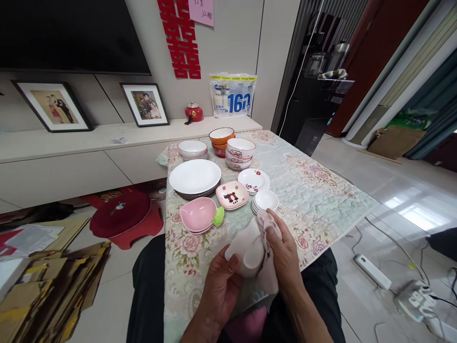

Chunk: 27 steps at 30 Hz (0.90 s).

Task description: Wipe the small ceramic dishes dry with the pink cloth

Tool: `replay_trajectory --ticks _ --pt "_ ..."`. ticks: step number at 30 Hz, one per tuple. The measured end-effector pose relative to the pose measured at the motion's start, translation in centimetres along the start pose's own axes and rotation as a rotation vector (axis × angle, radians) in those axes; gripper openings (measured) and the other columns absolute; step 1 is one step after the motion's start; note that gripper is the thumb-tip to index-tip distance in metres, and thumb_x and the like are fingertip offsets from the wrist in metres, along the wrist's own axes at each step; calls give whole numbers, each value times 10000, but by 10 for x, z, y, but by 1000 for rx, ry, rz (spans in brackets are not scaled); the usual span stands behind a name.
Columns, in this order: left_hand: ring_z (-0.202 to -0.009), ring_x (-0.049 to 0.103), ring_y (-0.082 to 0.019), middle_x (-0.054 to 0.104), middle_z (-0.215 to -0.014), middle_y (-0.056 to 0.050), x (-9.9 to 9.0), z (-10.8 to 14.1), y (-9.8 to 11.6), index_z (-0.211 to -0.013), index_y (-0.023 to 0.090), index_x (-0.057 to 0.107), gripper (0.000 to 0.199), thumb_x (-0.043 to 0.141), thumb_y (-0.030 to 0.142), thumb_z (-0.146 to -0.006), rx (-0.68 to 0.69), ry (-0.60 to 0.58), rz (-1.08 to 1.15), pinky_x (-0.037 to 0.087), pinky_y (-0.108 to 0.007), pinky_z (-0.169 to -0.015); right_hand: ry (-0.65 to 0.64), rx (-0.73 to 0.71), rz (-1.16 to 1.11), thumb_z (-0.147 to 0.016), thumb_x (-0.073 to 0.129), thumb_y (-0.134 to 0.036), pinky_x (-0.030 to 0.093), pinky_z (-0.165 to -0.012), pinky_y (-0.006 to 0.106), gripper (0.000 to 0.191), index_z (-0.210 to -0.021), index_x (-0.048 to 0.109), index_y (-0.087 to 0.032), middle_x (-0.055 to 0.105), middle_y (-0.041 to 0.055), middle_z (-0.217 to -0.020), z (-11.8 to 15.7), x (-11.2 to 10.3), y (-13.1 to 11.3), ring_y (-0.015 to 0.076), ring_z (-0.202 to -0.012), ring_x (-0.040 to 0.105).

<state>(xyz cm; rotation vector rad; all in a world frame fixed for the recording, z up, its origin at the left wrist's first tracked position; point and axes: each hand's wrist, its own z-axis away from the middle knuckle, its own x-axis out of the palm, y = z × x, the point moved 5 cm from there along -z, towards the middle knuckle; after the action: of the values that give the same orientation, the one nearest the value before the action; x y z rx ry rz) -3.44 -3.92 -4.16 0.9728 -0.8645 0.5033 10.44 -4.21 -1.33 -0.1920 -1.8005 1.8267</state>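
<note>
Near the table's front edge, my left hand [222, 281] grips the left side of a small white dish [253, 255], thumb on its surface. My right hand [285, 252] is closed on a pale pink cloth [268, 274], which lies against the dish's right side. Just beyond the hands stand stacked small white dishes [267, 199]. Further left are square cat plates [232, 194] and a pink bowl with a green leaf handle [198, 214]. Flowered plates [254, 180] and a big white plate on darker ones [194, 176] sit behind them.
White bowls [193, 148], orange and red bowls [222, 136] and red-rimmed bowls [241, 147] stand at the back of the flowered tablecloth [314, 205]. A red stool [121, 216] and cardboard [53, 286] are on the left; a power strip [372, 271] lies on the right floor.
</note>
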Motion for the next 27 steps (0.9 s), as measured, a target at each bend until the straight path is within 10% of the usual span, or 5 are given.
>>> replay_trajectory --ticks 7,12,17,23,27 --pt "-922 694 -219 773 -977 -78 17 -6 6 -995 166 762 331 857 238 -687 -19 -101 -50 514 -322 -877 74 15 -180 -753 786 -450 567 -804 358 504 -1190 675 -223 757 68 -1075 0 -7 -20 246 -907 716" --pt "-1027 665 -246 722 -1166 -122 25 -15 5 -1158 171 702 337 661 371 -890 -97 -178 -63 492 -357 -901 116 -523 254 -837 716 -292 547 -765 319 294 -1128 693 -262 745 39 -1035 14 -8 -43 219 -893 701" --pt "-933 694 -242 754 -995 -111 22 -14 2 -1029 128 736 477 590 559 -887 -287 -191 160 503 -343 -885 -288 -999 657 -881 586 -141 534 -703 337 371 -1219 629 -287 712 55 -949 39 30 -42 231 -863 670" --pt "-970 701 -267 755 -889 -74 16 -12 7 -1027 180 739 427 668 541 -810 -281 -65 170 494 -343 -930 -642 -896 733 -929 537 -196 517 -731 333 374 -1296 565 -264 674 58 -948 50 48 -27 213 -837 626" --pt "-773 696 -232 742 -803 -76 21 -13 10 -850 130 724 349 728 465 -752 -278 -49 216 530 -312 -730 -547 -644 632 -968 526 -308 521 -817 297 267 -1218 617 -324 650 40 -1113 35 29 -37 215 -1013 634"
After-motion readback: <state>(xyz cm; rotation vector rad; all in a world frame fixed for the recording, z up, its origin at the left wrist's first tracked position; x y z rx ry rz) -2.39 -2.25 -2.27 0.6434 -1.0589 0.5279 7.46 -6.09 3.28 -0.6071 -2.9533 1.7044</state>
